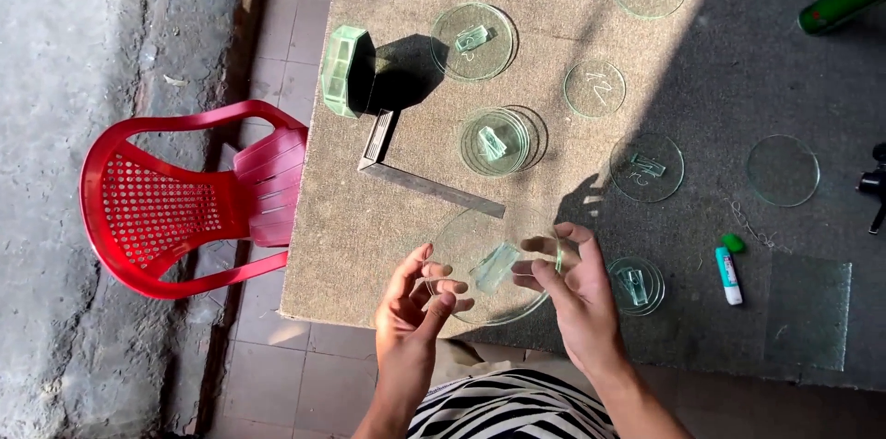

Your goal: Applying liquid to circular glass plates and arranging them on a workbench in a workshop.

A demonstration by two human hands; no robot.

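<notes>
A clear round glass disc (pixel 471 245) with a small rectangular glass piece (pixel 496 266) on its middle hovers over the table's near edge. My left hand (pixel 415 305) grips the disc's left rim with fingers curled under and over it. My right hand (pixel 572 282) holds the right rim, fingertips touching near the small glass piece. A metal try square (pixel 406 171) lies on the table just beyond the disc.
Several more glass discs (pixel 495 139), some carrying small glass pieces, lie across the stone table (pixel 369 245). A thick glass block (pixel 343 70) stands at the left. A glue tube (pixel 728 275), a square glass pane (pixel 808 310), a green can (pixel 844 0) and a red plastic chair (pixel 185 199) are around.
</notes>
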